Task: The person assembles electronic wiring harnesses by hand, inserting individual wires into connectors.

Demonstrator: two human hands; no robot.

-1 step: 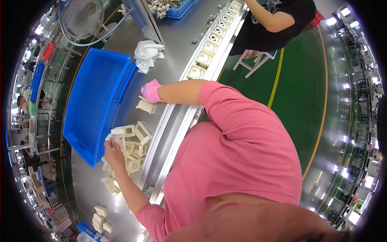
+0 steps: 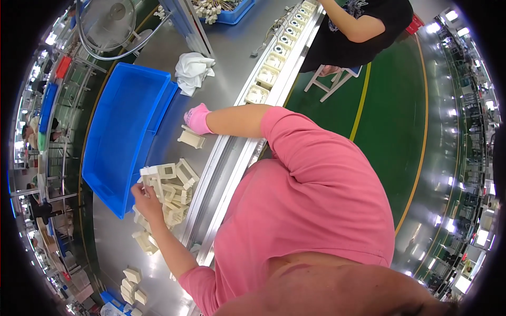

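Observation:
My left hand (image 2: 146,200), bare, has its fingers closed on the edge of a cream plastic housing (image 2: 152,177) above a loose pile. Several similar cream housings (image 2: 174,208) lie heaped beneath and beside it on the metal bench. Farther off, my right hand (image 2: 198,119) wears a pink glove, and its fingers are bent down over the bench. Another cream housing (image 2: 191,138) lies right beside that glove, against its near side. The gloved fingertips are hidden, so whether they grip this piece does not show.
A big blue bin (image 2: 118,131) stands left of the pile. Beyond it lies a crumpled white cloth (image 2: 194,71). A metal rail (image 2: 208,184) runs along my side, carrying cream boxes (image 2: 267,76) toward a seated co-worker (image 2: 363,31). More housings (image 2: 130,284) sit at lower left.
My left hand has shifted slightly left, and the housing in it has tilted and moved along. The gloved right hand is almost still.

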